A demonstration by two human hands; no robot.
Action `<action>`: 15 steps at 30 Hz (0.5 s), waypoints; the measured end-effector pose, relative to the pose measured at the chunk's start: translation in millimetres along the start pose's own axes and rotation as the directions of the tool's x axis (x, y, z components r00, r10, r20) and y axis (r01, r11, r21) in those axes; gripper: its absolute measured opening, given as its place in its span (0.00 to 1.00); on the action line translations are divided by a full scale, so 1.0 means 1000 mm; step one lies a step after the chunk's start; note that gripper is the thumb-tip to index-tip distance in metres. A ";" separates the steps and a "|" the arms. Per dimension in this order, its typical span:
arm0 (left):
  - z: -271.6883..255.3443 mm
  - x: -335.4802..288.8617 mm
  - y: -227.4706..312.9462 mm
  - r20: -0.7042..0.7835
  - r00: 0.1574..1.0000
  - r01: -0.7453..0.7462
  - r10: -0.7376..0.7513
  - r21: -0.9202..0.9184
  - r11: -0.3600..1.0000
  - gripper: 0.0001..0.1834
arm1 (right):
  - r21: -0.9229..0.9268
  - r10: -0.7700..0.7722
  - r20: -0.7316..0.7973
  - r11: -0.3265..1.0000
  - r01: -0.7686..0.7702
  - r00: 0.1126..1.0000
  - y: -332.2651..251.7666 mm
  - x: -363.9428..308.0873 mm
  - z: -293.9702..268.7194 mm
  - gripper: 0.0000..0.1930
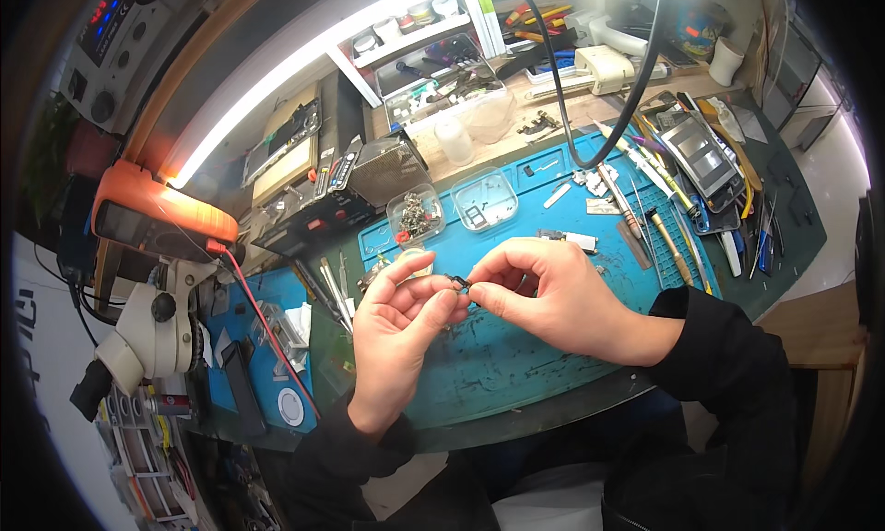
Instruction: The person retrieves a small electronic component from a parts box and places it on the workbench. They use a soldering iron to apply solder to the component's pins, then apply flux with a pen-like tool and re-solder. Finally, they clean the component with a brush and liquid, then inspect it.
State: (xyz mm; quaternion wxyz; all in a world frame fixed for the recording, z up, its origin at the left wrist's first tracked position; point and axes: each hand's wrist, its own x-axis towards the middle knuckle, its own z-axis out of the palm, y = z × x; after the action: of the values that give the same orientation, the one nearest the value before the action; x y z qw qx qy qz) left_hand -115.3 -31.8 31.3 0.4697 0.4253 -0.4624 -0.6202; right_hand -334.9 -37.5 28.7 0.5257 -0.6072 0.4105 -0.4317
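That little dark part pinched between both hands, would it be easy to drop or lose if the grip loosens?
Probably. The small dark part is held only by the fingertips of the left hand and right hand, so it likely weighs almost nothing and could slip. It looks rigid, not floppy. On the cluttered blue mat it might be hard to spot.

The scene was brightly lit, mostly by a long white light strip (304,65) well above and behind the fingers (433,296), blown out to pure glare along its length. The blue mat (516,347) under the fingers was evenly lit, with only soft shadow beneath the hands. Fisheye distortion bent straight edges toward the rim, and the corners fell to black. Things far left of the fingers looked dim and softer; the centre stayed sharp.
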 end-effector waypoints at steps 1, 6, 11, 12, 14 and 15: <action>-0.001 0.000 0.000 0.009 1.000 0.006 -0.006 -0.009 1.000 0.26 | -0.006 -0.005 -0.001 1.000 0.005 1.000 0.000 0.000 -0.001 0.09; 0.003 0.000 0.002 -0.027 0.999 0.021 -0.022 -0.025 0.999 0.27 | -0.019 -0.025 0.006 1.000 0.025 1.000 0.000 0.000 -0.001 0.09; 0.002 0.002 0.000 -0.026 0.999 0.028 -0.029 -0.038 0.999 0.28 | 0.006 -0.032 -0.004 0.999 0.032 0.999 -0.006 0.000 -0.002 0.08; 0.002 0.002 0.000 -0.026 0.999 0.031 -0.032 -0.038 0.999 0.28 | 0.014 -0.031 0.001 0.999 0.031 1.000 -0.006 0.001 -0.002 0.08; 0.001 0.001 0.001 -0.028 0.999 0.037 -0.038 -0.039 0.999 0.28 | 0.026 -0.027 0.012 0.999 0.027 1.000 -0.006 0.001 -0.001 0.08; 0.000 0.001 0.001 -0.015 0.999 0.041 -0.041 -0.040 0.998 0.28 | 0.030 -0.025 0.017 0.999 0.024 1.000 -0.006 0.001 -0.001 0.08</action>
State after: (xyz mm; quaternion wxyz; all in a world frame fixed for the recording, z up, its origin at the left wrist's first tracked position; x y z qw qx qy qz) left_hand -115.4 -33.1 31.8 0.4690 0.4302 -0.4374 -0.6353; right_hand -335.7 -38.1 35.2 0.5330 -0.6079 0.3921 -0.4389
